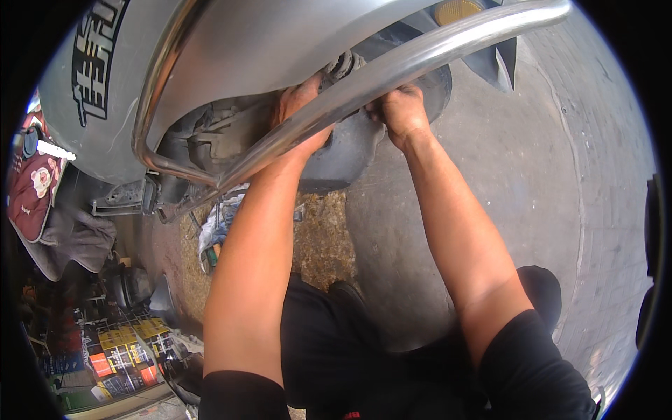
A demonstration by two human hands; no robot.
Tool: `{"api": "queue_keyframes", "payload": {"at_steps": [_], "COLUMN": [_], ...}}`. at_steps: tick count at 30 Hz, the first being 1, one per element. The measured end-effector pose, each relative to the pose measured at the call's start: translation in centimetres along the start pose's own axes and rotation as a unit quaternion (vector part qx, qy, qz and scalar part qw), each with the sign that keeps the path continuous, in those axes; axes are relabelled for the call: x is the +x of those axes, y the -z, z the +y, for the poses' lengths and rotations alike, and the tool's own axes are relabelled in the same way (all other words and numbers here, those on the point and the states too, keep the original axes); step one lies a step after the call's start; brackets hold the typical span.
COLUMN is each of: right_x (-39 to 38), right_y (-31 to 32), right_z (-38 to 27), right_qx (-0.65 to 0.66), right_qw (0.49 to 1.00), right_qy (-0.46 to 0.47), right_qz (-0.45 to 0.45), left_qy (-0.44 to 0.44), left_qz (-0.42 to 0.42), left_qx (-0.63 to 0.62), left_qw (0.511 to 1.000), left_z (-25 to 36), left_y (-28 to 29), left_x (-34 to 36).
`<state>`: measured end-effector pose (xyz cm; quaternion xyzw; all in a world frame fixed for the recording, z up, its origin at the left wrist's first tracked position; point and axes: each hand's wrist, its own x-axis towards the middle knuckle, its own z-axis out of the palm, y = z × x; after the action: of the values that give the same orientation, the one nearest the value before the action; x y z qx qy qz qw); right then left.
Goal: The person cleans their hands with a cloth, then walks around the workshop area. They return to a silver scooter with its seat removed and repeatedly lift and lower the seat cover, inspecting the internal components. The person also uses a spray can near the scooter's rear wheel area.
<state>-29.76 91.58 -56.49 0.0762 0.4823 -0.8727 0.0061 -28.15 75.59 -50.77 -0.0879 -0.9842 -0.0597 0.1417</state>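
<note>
Both my arms reach forward under the grey body panel (280,49) of a scooter or similar vehicle. My left hand (295,101) is behind the shiny metal guard bar (308,115), close to a dirty coiled spring part (343,64). The bar and the hand itself hide its fingertips. Just beyond the bar on the right, my right hand (404,112) is closed, its fingers curled at the edge of a dark plastic mudguard (353,150). Whatever those fingers grip is hidden from view.
Below the body, a cloth with tools (218,227) lies on a worn brown patch (325,238) of ground. Grey concrete floor (504,168) spreads to the right. At far left hangs a maroon patterned cover (35,185), above shelved yellow boxes (129,346). An amber lamp (456,11) is at the top.
</note>
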Motion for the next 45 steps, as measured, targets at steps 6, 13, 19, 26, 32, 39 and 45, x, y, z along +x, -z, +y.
{"api": "queue_keyframes", "payload": {"at_steps": [6,13,19,26,32,39,45], "right_x": [-0.4,-0.3,-0.3,0.1,-1.8,-1.3,-1.1], "right_y": [-0.1,1.0,2.0,2.4,1.8,2.5,3.4], "right_z": [-0.3,0.0,0.6,1.4,2.1,0.8,0.7], "right_qx": [-0.011,-0.039,-0.053,-0.204,-0.202,-0.323,-0.367], "right_qw": [1.0,0.998,0.995,0.957,0.963,0.921,0.897], "right_qy": [-0.002,0.005,0.033,0.185,0.172,0.211,0.224], "right_qz": [-0.004,-0.044,-0.082,-0.086,-0.051,-0.046,-0.103], "left_qy": [0.011,0.068,0.078,0.061,0.038,0.047,0.022], "left_qz": [-0.053,-0.092,0.024,0.086,0.203,0.143,0.368], "left_qx": [0.018,-0.024,-0.05,-0.129,-0.094,-0.192,-0.15], "left_qw": [0.998,0.993,0.995,0.986,0.974,0.97,0.917], "left_z": [0.6,2.2,4.4,4.7,4.9,5.2,5.2], "left_y": [-1.3,-0.1,1.1,-1.9,-4.4,-5.4,-6.1], "left_x": [0.8,1.6,1.3,0.6,0.5,0.7,0.8]}}
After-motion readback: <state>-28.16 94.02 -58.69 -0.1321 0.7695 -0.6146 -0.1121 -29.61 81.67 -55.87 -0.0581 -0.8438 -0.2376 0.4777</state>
